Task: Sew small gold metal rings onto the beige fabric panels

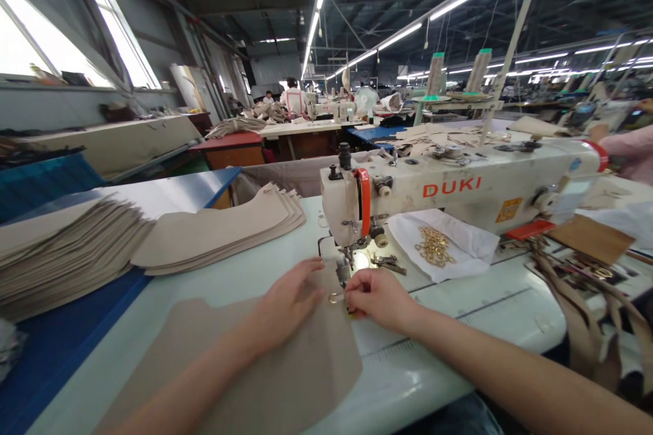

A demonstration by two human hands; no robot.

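A large beige cut piece (286,380) lies flat on the pale sewing table (459,326) in front of a white sewing machine (459,190). My left hand (288,302) rests on the piece, fingers stretched toward the needle. My right hand (377,299) is pinched together just right of the presser foot (343,270), holding a small metal ring (335,298) against the piece's edge.
Two stacks of beige cut pieces (219,234) lie at the left, partly on a blue surface (56,346). A white cloth with several gold rings (434,246) sits under the machine arm. Beige straps (576,306) hang at the right. Other workers sit far behind.
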